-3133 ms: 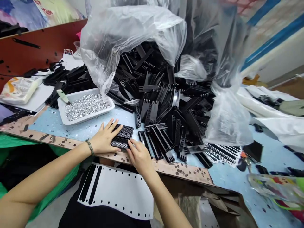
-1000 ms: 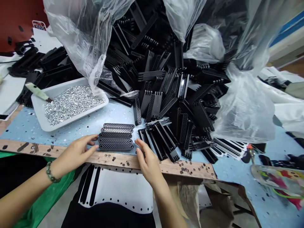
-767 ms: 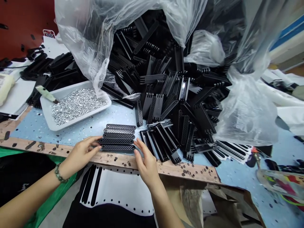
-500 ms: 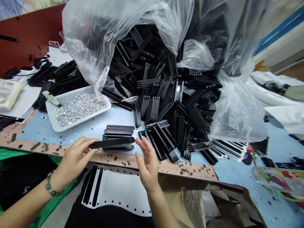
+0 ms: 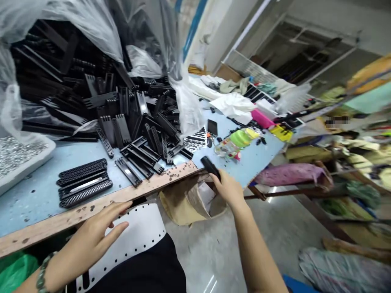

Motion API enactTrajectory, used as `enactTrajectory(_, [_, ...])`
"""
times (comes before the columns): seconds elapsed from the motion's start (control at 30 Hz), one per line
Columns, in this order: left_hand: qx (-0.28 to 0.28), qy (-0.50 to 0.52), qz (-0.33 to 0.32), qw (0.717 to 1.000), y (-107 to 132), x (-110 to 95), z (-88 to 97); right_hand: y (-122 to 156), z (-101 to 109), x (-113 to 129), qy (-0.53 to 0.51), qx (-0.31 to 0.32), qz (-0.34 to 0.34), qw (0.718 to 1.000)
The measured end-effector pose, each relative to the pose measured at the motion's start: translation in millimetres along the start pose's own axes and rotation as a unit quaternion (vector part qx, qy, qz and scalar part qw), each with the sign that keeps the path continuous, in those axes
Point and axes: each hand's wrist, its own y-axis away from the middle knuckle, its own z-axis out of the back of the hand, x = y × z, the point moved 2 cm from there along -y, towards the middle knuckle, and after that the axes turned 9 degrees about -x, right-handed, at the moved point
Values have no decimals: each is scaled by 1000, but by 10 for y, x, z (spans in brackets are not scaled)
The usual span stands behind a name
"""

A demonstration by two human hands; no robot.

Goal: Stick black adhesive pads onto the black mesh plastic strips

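Gripping a black piece (image 5: 209, 166), right hand (image 5: 230, 189) hovers near illegible packaging (image 5: 237, 141); left hand (image 5: 93, 236) unclenched.

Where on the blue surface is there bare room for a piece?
Nearly bare: the blue surface between the white tray and the black bars; also beyond the right hand, between the colourful pouch and the surface's right edge. Crowded: the black heap by the plastic bag.

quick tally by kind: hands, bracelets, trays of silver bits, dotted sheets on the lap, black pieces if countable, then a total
Hands: 2 (left hand, right hand)
Bracelet: 1
Tray of silver bits: 1
Dotted sheet: 1
Total: 5
Black pieces: too heaped to count, left out
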Motion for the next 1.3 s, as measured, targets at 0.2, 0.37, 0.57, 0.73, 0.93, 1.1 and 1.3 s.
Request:
enactTrajectory(0.2, [18,-21,-68,997,48,-47,-99,-136,-328,-323,53,6,-91,994])
enactTrajectory(0.37, [23,-40,-84,995,24,-43,-132,-176,-398,-461,14,3,-123,992])
enactTrajectory(0.57, [0,-55,-106,993,-10,-61,-20,-225,-402,-346,-117,46,-128,984])
enactTrajectory(0.73, [-28,-54,-93,994,-57,33,38,-5,-502,241,-290,150,-91,941])
enactTrajectory(0.93, [-163,-156,-110,968,-175,-31,123,621,-713,1200,-507,494,-79,702])
enactTrajectory(1.1, [-91,-125,-190,969,-105,-16,215,1027,-724,1836,-360,738,59,567])
enactTrajectory(1.3, [-97,-4,3,995,70,327,550,865,-467,2518,-402,500,351,682])
